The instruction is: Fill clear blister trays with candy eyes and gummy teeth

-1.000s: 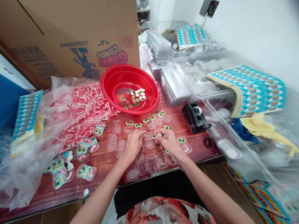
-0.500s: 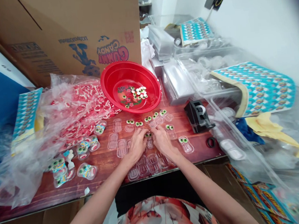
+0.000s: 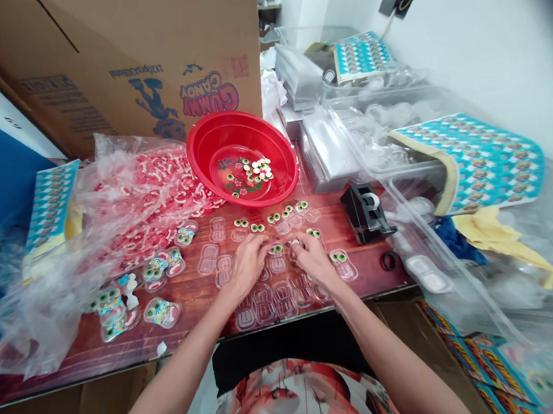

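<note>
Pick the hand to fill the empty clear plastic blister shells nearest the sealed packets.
Left, probably: the left hand lies beside the empty clear blister shells; the right hand must cross it.

Just in front of the red bowl (image 3: 205,155), the left hand (image 3: 247,265) and right hand (image 3: 315,259) hide some clear trays (image 3: 264,310); anything pinched is too small to tell.

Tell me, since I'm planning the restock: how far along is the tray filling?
Done: some labelled packs lie at the left, and several filled trays already hold eye candies. In hand: the left hand and right hand work at trays between them. Left: empty trays nearest the person, and loose eye candies in the red bowl.
</note>
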`<state>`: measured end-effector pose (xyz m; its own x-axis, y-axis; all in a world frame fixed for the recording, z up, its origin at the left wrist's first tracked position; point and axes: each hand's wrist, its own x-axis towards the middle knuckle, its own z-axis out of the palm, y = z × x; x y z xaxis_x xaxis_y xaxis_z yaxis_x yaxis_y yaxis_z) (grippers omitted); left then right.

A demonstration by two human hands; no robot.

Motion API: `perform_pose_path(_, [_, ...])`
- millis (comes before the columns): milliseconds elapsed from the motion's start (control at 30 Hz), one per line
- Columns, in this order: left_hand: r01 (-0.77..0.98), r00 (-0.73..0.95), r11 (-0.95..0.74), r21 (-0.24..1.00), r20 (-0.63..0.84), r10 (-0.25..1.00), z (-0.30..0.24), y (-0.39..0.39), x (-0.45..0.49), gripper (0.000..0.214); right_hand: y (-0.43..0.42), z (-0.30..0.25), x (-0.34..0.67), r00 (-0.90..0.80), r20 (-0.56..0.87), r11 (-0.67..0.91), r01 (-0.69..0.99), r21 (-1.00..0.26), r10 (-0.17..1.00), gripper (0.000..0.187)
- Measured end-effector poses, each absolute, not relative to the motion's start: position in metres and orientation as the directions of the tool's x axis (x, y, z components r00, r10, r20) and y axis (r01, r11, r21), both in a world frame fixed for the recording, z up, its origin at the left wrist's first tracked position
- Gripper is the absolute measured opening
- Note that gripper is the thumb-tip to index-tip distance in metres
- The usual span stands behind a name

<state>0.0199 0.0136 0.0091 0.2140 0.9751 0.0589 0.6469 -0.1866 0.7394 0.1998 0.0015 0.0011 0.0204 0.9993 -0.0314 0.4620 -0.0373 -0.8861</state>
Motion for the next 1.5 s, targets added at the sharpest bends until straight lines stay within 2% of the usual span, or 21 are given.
perform_pose_path(100, [0.465,0.137,0.006,0.885,-0.079,0.987,0.017,-0.003,0.013,0.020,-0.014,0.012,0.194,-0.021,-0.079,-0.064,0.388,-0.920,0.997,0.026])
perform_pose_path(167, [0.283,0.169,0.151,0.947,-0.204,0.964,0.019,-0.019,0.010,0.027,-0.027,0.022,0.184,-0.080,-0.064,-0.027,0.400,-0.916,0.995,0.025])
perform_pose_path(267, [0.096,0.221,0.302,0.948,-0.316,0.923,0.018,-0.043,0.003,0.034,-0.043,0.034,0.167,-0.241,-0.059,0.067,0.482,-0.874,0.969,0.012])
perform_pose_path(333, [0.067,0.229,0.398,0.915,-0.403,0.886,0.016,-0.054,-0.005,0.036,-0.048,0.037,0.160,-0.347,-0.067,0.130,0.514,-0.848,0.935,0.005])
perform_pose_path(400, [0.087,0.187,0.438,0.895,-0.447,0.875,0.014,-0.058,-0.013,0.035,-0.047,0.033,0.157,-0.374,-0.077,0.130,0.497,-0.858,0.924,0.003])
perform_pose_path(467, [0.145,0.068,0.367,0.919,-0.379,0.923,0.010,-0.055,-0.019,0.031,-0.043,0.026,0.158,-0.318,-0.123,0.036,0.452,-0.891,0.940,0.004])
perform_pose_path(567, [0.300,-0.064,0.177,0.937,-0.166,0.984,0.004,-0.045,-0.021,0.024,-0.035,0.014,0.162,-0.236,-0.204,-0.082,0.441,-0.894,0.950,0.014])
perform_pose_path(700, [0.534,-0.022,0.005,0.846,0.007,1.000,0.000,-0.030,-0.013,0.023,-0.030,0.013,0.166,-0.217,-0.183,-0.031,0.561,-0.827,0.959,0.026])
perform_pose_path(833, [0.708,0.080,-0.134,0.693,0.110,0.991,-0.004,-0.022,-0.006,0.020,-0.029,0.017,0.164,-0.207,-0.141,0.020,0.625,-0.781,0.968,0.013])
perform_pose_path(900, [0.752,0.113,-0.157,0.640,0.110,0.988,-0.006,-0.020,-0.004,0.019,-0.026,0.016,0.162,-0.241,-0.072,0.095,0.618,-0.781,0.968,0.008])
perform_pose_path(1033, [0.811,0.116,-0.130,0.571,0.061,0.991,-0.012,-0.019,-0.005,0.020,-0.021,0.007,0.159,-0.257,0.067,0.214,0.603,-0.768,0.964,0.015])
perform_pose_path(1200, [0.822,0.136,-0.121,0.557,0.013,0.991,-0.017,-0.014,-0.009,0.020,-0.015,-0.004,0.152,-0.278,0.047,0.218,0.624,-0.750,0.959,0.013])
perform_pose_path(1367, [0.809,0.182,-0.140,0.572,-0.017,0.983,-0.016,-0.011,-0.013,0.023,-0.008,-0.007,0.146,-0.325,0.003,0.251,0.722,-0.645,0.946,0.016])
perform_pose_path(1500, [0.806,0.199,-0.146,0.574,-0.029,0.980,-0.012,-0.012,-0.013,0.023,-0.009,-0.007,0.146,-0.310,0.013,0.234,0.689,-0.686,0.951,0.021])
